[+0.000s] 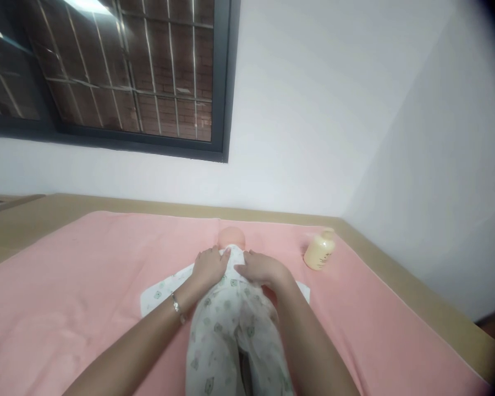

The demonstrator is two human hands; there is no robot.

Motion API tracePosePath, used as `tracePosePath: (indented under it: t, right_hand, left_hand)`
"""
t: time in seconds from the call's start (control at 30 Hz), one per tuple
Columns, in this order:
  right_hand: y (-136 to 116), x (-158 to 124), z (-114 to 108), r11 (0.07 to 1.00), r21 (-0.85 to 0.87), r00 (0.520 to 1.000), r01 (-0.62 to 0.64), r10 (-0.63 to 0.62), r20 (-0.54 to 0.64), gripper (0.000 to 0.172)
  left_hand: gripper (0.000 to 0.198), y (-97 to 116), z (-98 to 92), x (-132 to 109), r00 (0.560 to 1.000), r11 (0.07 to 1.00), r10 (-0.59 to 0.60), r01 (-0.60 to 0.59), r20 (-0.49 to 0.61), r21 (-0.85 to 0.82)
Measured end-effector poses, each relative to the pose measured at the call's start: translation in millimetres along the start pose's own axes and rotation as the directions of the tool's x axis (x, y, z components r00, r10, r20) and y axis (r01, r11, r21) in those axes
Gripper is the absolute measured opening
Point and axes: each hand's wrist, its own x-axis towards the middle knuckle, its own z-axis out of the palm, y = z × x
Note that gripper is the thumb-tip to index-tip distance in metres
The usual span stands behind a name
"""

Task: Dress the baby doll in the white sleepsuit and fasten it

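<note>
A baby doll lies on its back with its smooth, bald head (231, 237) pointing away from me. White baby clothes with a small green print (226, 313) cover its body, the legs stretching toward me. My left hand (210, 268) is closed on the cloth at the upper chest on the left, thumb near the neckline. On the other side, my right hand (266, 269) grips the same clothes by the shoulder, thumb across the chest. Both sleeves spread out sideways, partly behind my forearms. My fingertips are partly hidden.
A pink blanket (86, 286) lies under the doll on a wooden-edged surface (429, 308). To the right stands a pale yellow pump bottle (319, 252). Behind are a white wall (292, 110) and a dark-framed barred window (220, 82).
</note>
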Motion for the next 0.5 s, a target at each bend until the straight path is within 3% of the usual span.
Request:
tracePosePath:
  t: [0.07,0.13,0.3,0.4,0.5]
  right_hand:
    - [5,9,-4,0.996,0.081,0.999,-0.047,0.048,-0.002,0.059]
    - [11,20,-4,0.988,0.108,0.993,-0.11,0.114,-0.036,0.063]
    - [17,36,4,0.978,0.105,0.98,-0.178,0.186,-0.077,0.069]
    - [12,30,6,0.987,0.083,0.987,-0.14,0.146,-0.071,0.066]
    - [3,18,4,0.995,0.076,0.994,-0.069,0.075,-0.081,0.06]
  left_hand:
    - [0.061,4,1.9,-5,0.999,0.999,0.029,-0.03,0.026,0.041]
    - [0.059,10,1.3,-14,0.997,0.993,0.061,-0.064,0.038,0.095]
    - [0.057,21,-1.9,-34,0.994,0.973,0.105,-0.094,-0.041,0.21]
    - [0.063,18,-5.9,-30,0.991,0.981,0.133,-0.128,-0.024,0.148]
    - [0.067,8,-12.8,-17,0.992,0.994,0.105,-0.103,0.066,-0.026]
